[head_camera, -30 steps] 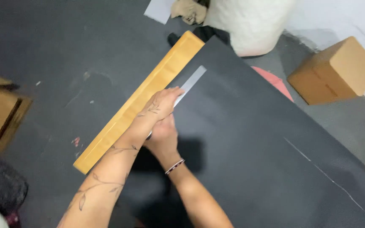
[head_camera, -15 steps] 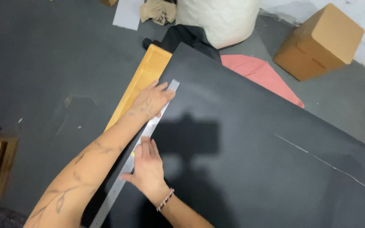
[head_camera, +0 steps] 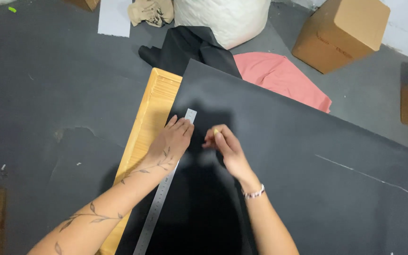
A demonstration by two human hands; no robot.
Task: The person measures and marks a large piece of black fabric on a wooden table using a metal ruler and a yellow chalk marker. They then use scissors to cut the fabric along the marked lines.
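Fingers [head_camera: 181, 126] of the left hand [head_camera: 171, 141] press flat on the ruler [head_camera: 161, 198]; the right hand [head_camera: 225, 146] pinches chalk [head_camera: 216, 131] just beside it. Thin stiff steel on the black sheet [head_camera: 298, 165] looks slippery, so it needs downward pressure mid-length. Wooden board [head_camera: 149, 118] beyond.

right hand [head_camera: 225, 144] lifted off ruler [head_camera: 164, 186]

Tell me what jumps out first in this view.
A big black sheet fills the middle and right of the floor, one edge over a long wooden board. At that edge the left hand presses a metal ruler flat, while the right hand pinches something small and yellowish beside it. Behind lie pink cloth and a cardboard box.
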